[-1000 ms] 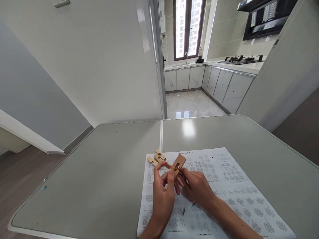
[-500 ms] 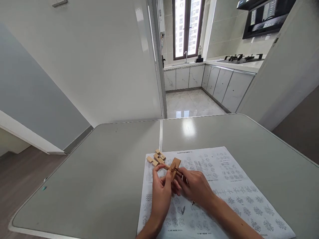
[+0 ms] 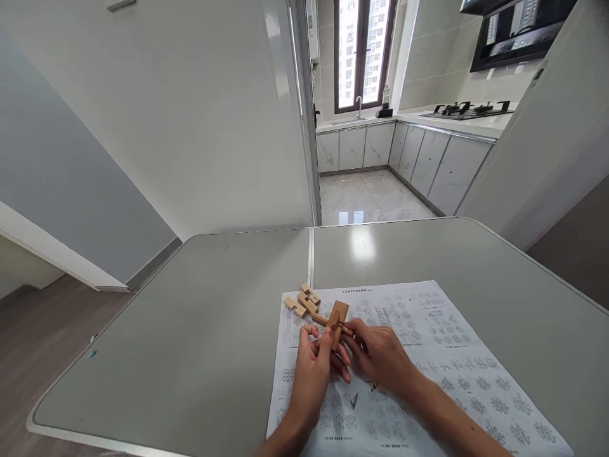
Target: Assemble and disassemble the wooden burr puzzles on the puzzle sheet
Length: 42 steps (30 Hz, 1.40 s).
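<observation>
Both hands are around a partly joined wooden interlocking puzzle, held just above the printed sheet. It shows a broad flat piece crossed by thinner sticks. My left hand pinches its lower left side between thumb and fingers. From the right, my right hand grips the end of a thin stick, with the fingertips partly hidden. Just beyond the hands, several pale notched wooden pieces lie at the sheet's upper left corner. A small dark piece lies on the paper below my right hand.
A large sheet of paper with printed assembly drawings lies on the grey table. Near the table's left edge is a small green bit. Past the far edge, a doorway opens onto a kitchen with a stove.
My left index finger has come off the left-hand stick and curled lower, so that more of the stick shows. The whole view has shifted slightly.
</observation>
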### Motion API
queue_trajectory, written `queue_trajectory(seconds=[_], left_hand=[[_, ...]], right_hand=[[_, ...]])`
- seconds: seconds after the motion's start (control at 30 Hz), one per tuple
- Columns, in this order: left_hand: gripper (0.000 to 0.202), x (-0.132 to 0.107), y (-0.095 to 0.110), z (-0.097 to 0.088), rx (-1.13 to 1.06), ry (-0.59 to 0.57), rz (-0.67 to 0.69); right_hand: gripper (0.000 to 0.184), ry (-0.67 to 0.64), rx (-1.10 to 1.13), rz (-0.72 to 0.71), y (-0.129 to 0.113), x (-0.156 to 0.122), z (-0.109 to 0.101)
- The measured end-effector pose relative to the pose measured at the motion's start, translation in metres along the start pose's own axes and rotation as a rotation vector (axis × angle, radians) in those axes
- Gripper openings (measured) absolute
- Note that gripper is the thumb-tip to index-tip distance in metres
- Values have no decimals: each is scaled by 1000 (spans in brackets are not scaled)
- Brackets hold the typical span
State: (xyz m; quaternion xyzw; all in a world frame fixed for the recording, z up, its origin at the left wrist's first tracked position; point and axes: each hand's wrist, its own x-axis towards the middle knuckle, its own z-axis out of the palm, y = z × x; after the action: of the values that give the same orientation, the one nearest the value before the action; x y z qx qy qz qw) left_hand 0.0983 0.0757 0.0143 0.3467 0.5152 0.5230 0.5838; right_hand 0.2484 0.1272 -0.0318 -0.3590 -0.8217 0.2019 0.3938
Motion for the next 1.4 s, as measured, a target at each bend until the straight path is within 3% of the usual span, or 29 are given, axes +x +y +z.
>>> queue_trajectory(seconds=[0.23,0.43,0.57,0.87,1.1,1.4], left_hand=[[42,0,1,3,39,-85,31],[46,-4,8,4,62,-94,32],[50,-6,11,7,39,-98,40],[49,-9,13,9,93,18,132],[48,-7,13,4,49,-45,72],[50,-13,19,5,-6,-46,21]], right_hand=[[20,-25,32,58,4,-3,-1],[18,-36,106,80,2,-4,-2],[18,24,97,50,-1,-3,-1],[12,39,226,78,-7,-3,0],[11,44,259,95,-9,-3,-3],[13,72,242,91,-13,-3,-5]])
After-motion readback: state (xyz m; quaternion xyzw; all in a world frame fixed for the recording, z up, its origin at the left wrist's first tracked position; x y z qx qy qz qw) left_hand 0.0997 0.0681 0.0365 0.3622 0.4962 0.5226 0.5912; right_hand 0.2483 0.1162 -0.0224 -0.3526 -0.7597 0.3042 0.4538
